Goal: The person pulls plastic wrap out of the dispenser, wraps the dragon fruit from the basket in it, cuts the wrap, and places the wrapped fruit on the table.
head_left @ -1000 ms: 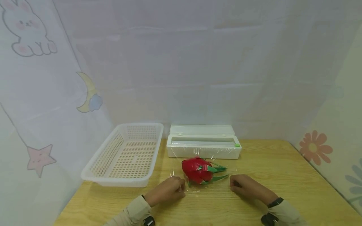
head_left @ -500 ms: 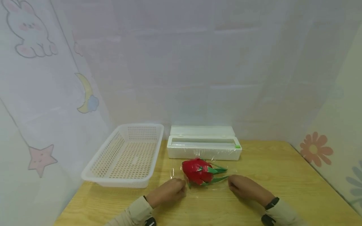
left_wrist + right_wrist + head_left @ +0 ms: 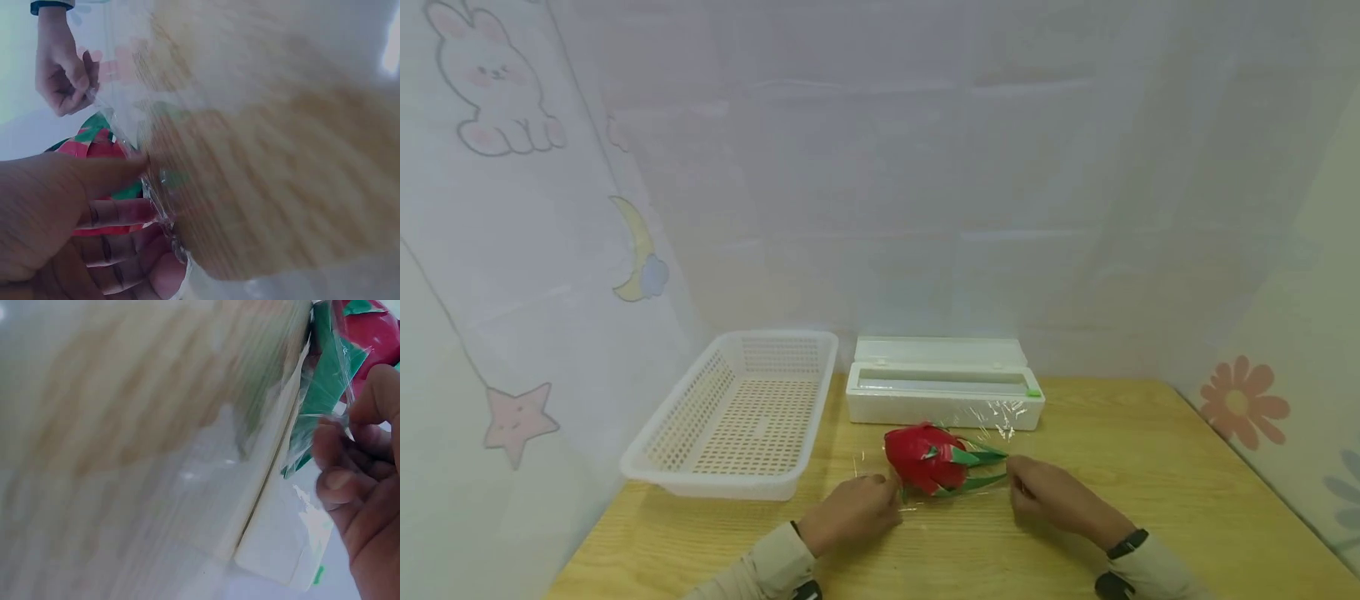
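A red dragon fruit (image 3: 923, 457) with green leaf tips lies on the wooden table, its leaves pointing right. Clear cling film covers it, showing mainly as glints and creases. At the fruit's near left side, my left hand (image 3: 853, 512) pinches the film; in the left wrist view its thumb and fingers close on the gathered cling film edge (image 3: 155, 199). My right hand (image 3: 1060, 500), just beyond the leaf tips, pinches the film's other side. The right wrist view shows the crumpled film (image 3: 340, 369) running from those fingers over the green leaves.
Behind the fruit stands a white cling film box (image 3: 943, 410), its lid raised and a roll inside, with a green slider at the right end. To the left is a white perforated plastic basket (image 3: 651, 457). A printed cloth (image 3: 880, 167) hangs behind the table.
My left hand has shifted slightly right, closer to the fruit. The right hand has stayed near the leaf tips. Film glints have moved toward the right end of the box.
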